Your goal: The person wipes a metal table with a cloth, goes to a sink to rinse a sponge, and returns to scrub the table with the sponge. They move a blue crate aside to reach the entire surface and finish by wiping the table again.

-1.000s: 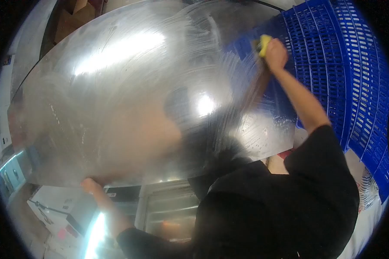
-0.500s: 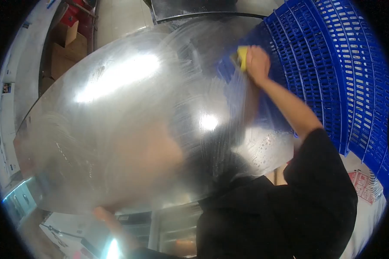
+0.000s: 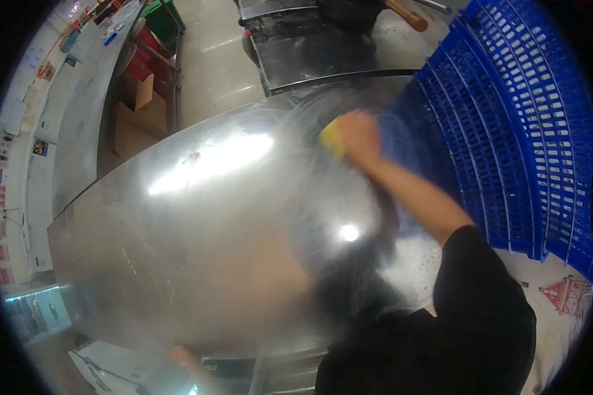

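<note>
A yellow sponge (image 3: 330, 139) is pressed to a shiny metal tabletop (image 3: 197, 250) by my right hand (image 3: 360, 137), whose fingers are closed round it. Pale streaks and smears mark the metal around the sponge. Motion blurs that hand a little. Down at the near left edge of the tabletop is my left hand (image 3: 183, 357), of which only a small blurred part shows. It appears to touch the edge, but its fingers cannot be made out.
Blue plastic baskets (image 3: 481, 145) stand against the right side of the tabletop. Beyond the far edge are a dark metal surface (image 3: 323, 56) and a pan with a wooden handle (image 3: 407, 14). A cardboard box (image 3: 141, 118) sits under a counter at left.
My right hand has slid the sponge leftward over the metal. The view has shifted, so more of the far surface and the pan shows. My left hand stays by the near edge.
</note>
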{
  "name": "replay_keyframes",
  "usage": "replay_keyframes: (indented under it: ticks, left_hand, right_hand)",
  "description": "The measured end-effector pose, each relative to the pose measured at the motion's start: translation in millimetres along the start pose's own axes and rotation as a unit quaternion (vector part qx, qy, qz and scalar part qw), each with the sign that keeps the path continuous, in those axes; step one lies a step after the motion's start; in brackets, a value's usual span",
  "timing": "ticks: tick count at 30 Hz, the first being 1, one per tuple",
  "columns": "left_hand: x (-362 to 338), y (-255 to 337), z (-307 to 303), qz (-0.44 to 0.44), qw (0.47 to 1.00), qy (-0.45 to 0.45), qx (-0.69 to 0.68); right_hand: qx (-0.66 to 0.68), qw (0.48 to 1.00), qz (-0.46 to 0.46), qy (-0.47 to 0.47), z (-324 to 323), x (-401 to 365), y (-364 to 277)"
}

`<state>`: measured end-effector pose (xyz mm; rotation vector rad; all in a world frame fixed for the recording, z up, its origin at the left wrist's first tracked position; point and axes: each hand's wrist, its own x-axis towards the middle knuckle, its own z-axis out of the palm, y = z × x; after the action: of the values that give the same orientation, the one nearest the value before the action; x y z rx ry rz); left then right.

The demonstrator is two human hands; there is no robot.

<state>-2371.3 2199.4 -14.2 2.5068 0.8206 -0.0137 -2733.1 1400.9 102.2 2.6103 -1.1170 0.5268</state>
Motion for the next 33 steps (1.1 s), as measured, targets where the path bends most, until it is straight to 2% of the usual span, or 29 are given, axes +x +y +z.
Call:
replay_keyframes:
  ticks: [1, 2, 3, 4, 6, 7, 8, 10, 12, 13, 15, 16, 17, 18, 19, 20, 21, 22, 23, 24, 25, 26, 27, 28, 29, 30, 31, 32, 33]
  left_hand:
    - [13.8, -3.7, -3.4, 0.009, 0.992, -0.023, 0.124]
    - [-4.1, 2.7, -1.3, -0.012, 0.998, -0.012, 0.062]
    - [-44.3, 27.8, -5.3, -0.031, 1.0, 0.001, -0.003]
    - [-87.1, 55.4, -10.1, -0.049, 0.996, 0.016, -0.067]
    - [-60.2, 39.4, -4.2, -0.051, 0.997, 0.051, -0.023]
    - [-52.5, 34.7, -1.2, -0.054, 0.995, 0.078, 0.027]
    - [-57.2, 39.4, 0.7, -0.047, 0.996, 0.075, 0.029]
    - [-101.1, 73.3, -17.7, -0.081, 0.995, 0.05, -0.033]
    - [-149.4, 113.4, -29.1, -0.116, 0.988, 0.017, -0.102]
    - [-159.4, 123.9, -27.0, -0.141, 0.981, 0.003, -0.137]
    - [-156.7, 119.2, -23.8, -0.089, 0.994, -0.003, -0.068]
    - [-150.2, 112.5, -25.5, -0.038, 0.999, -0.003, -0.005]
    - [-135.1, 102.9, -25.5, -0.037, 0.999, -0.002, -0.004]
    - [-113.7, 88.1, -18.8, -0.063, 0.997, 0.001, -0.052]
    - [-95.0, 74.4, -14.6, -0.093, 0.99, 0.005, -0.105]
    - [-77.9, 62.3, -23.6, -0.1, 0.987, 0.015, -0.124]
    - [-59.1, 54.9, -32.0, -0.054, 0.997, 0.044, -0.037]
    - [-49.5, 48.2, -20.7, -0.019, 0.997, 0.069, 0.035]
    - [-43.2, 44.3, -7.0, 0.014, 0.99, 0.09, 0.112]
    - [-45.1, 36.3, -2.4, 0.047, 0.972, 0.105, 0.206]
    - [-47.7, 30.5, 6.8, 0.083, 0.942, 0.114, 0.303]
    - [-50.5, 32.6, 12.2, 0.079, 0.947, 0.114, 0.289]
    - [-61.0, 36.6, 7.4, 0.087, 0.938, 0.096, 0.322]
    - [-78.3, 51.2, -0.8, 0.098, 0.927, 0.077, 0.355]
    - [-88.1, 58.1, -3.9, 0.11, 0.913, 0.057, 0.389]
    - [-83.2, 55.8, -1.7, 0.112, 0.915, 0.054, 0.384]
    - [-75.4, 53.6, -2.4, 0.155, 0.889, 0.034, 0.43]
    - [-77.2, 51.9, -5.0, 0.196, 0.858, 0.013, 0.475]
    - [-79.3, 48.4, -4.0, 0.195, 0.858, 0.008, 0.475]
  right_hand:
    - [-0.098, 0.993, 0.062, -0.014, -1.4, 25.0, 37.5]
    - [-0.102, 0.972, 0.193, 0.089, 54.9, 31.2, 88.8]
    - [-0.082, 0.924, 0.375, 0.001, 51.8, 51.9, 113.2]
    - [-0.075, 0.925, 0.371, 0.007, 55.4, 75.5, 106.2]
    - [-0.048, 0.924, 0.379, 0.007, 60.3, 101.3, 77.5]
    - [-0.086, 0.953, 0.29, 0.015, 50.9, 117.9, 25.0]
    - [-0.038, 0.971, 0.235, -0.016, 58.7, 135.0, -18.6]
    - [0.073, 0.979, 0.191, -0.025, 72.2, 145.2, -117.7]
    - [0.172, 0.985, 0.007, 0.018, 89.6, 135.1, -194.9]
    - [0.277, 0.955, -0.097, -0.045, 33.7, 115.6, -183.1]
    - [0.245, 0.96, -0.085, -0.105, 29.3, 113.2, -145.8]
    - [0.134, 0.983, -0.031, -0.122, 31.6, 114.4, -104.2]
    - [0.12, 0.988, 0.074, -0.056, 44.7, 110.8, -50.4]
    - [0.135, 0.979, 0.149, -0.045, 44.7, 107.1, 13.3]
    - [0.122, 0.971, 0.199, 0.048, 54.3, 87.7, 75.9]
    - [0.194, 0.953, 0.209, 0.105, 35.0, 62.8, 121.8]
    - [-0.055, 0.978, 0.175, -0.1, 10.0, 55.3, 157.4]
    - [-0.095, 0.963, 0.201, -0.151, -1.5, 31.4, 180.8]
    - [-0.113, 0.984, 0.138, 0.031, 20.8, -10.5, 215.8]
    - [-0.095, 0.975, 0.195, -0.055, 2.4, -21.4, 196.1]
    - [-0.126, 0.974, 0.183, 0.042, 12.6, -42.2, 186.0]
    - [-0.069, 0.974, 0.215, -0.004, -5.9, -52.4, 158.2]
    - [-0.031, 0.986, 0.164, 0.01, -10.1, -69.8, 131.3]
    - [0.005, 0.987, 0.147, -0.059, -47.8, -72.7, 80.9]
    - [-0.062, 0.997, 0.004, 0.052, -16.1, -106.3, 58.1]
    - [0.146, 0.969, 0.163, -0.117, 7.4, -135.0, 14.9]
    - [0.174, 0.982, -0.045, -0.058, -28.2, -146.8, -27.3]
    - [0.357, 0.926, -0.109, -0.065, -49.7, -151.2, -60.0]
    - [0.317, 0.936, -0.151, 0.001, -70.7, -143.9, -86.9]
